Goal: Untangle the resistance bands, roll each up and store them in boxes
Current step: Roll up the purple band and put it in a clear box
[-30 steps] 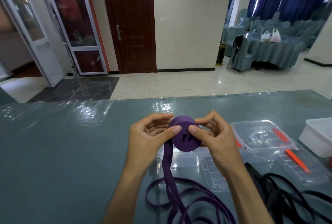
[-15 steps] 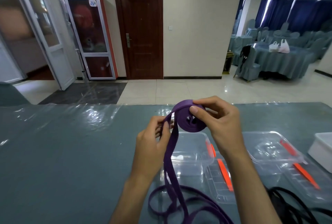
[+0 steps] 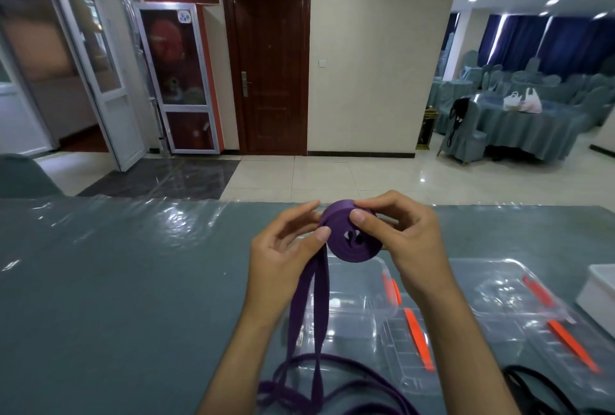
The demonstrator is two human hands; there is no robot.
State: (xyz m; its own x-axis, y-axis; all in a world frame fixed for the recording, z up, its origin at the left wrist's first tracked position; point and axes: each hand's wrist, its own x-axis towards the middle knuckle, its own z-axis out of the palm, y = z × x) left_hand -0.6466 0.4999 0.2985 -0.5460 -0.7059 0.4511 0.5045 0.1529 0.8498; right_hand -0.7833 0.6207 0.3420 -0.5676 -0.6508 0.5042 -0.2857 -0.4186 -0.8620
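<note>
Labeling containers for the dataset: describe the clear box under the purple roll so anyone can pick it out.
On the teal table, below both hands, lies a clear plastic box. Unlike the second clear box to its right, the purple band hangs across it.

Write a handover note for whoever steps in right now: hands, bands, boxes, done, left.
Left hand: thumb and fingers pinch the purple band where its loose tail leaves the roll.
Right hand: grips the part-wound roll, held above the table.
The unrolled tail hangs down to loose loops on the table's near edge.
Black band: unrolled, at the lower right.
Clear boxes stand open with nothing in them, lids beside them; a white box sits at the far right.
Done: purple partly rolled.
Left: finish the roll, box it, then roll and box the black one.
</note>
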